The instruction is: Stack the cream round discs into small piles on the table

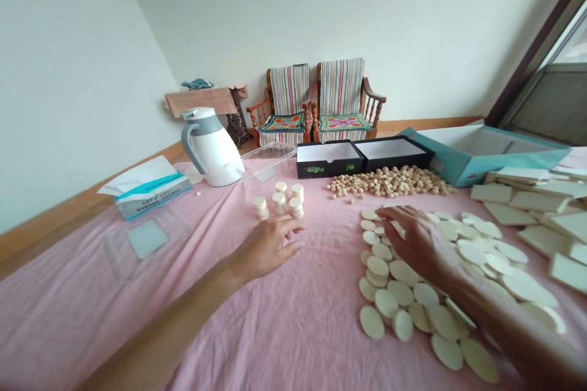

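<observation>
My left hand (270, 244) lies on the pink cloth (284, 324) with its fingers stretched toward several small stacks of pale round discs (279, 200); the fingertips are just short of the nearest stack and hold nothing. My right hand (415, 238) rests palm down, fingers spread, on a wide heap of flat cream discs (413, 293) spread over the cloth. Whether a disc is under its palm is hidden.
A pile of small wooden beads (389, 181) lies behind the discs, before two open black boxes (362, 157). Cream rectangular slabs (541, 208) and a teal box (477, 146) sit right. A white jug (211, 146), tissue pack (149, 189) and clear trays (270, 165) stand left.
</observation>
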The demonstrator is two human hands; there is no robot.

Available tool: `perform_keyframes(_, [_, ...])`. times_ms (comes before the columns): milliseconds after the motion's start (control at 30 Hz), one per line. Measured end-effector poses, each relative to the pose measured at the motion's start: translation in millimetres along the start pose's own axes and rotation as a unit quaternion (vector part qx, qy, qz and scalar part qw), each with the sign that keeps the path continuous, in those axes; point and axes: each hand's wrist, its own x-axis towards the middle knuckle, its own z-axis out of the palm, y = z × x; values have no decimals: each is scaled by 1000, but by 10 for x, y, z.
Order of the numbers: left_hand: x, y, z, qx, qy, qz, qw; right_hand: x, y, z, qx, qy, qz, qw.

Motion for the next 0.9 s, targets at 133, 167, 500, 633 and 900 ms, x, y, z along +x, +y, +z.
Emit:
perform_keyframes(133, [306,188,225,-23,-45,66,997,23,161,-99,-79,4,53,995])
perform_keyframes(167, [401,214,300,-31,-51,77,995,26,206,-116,-104,-1,70,992])
perform_keyframes(500, [1284,414,1081,-38,14,161,986,12,238,-60,-122,-155,126,972])
perform_keyframes(633, [1200,428,1052,-29,1,183,983,4,150,-36,-96,-168,101,976])
perform_keyframes(900, [599,301,652,-32,-28,161,986,-75,-31,34,-18,-144,3,989])
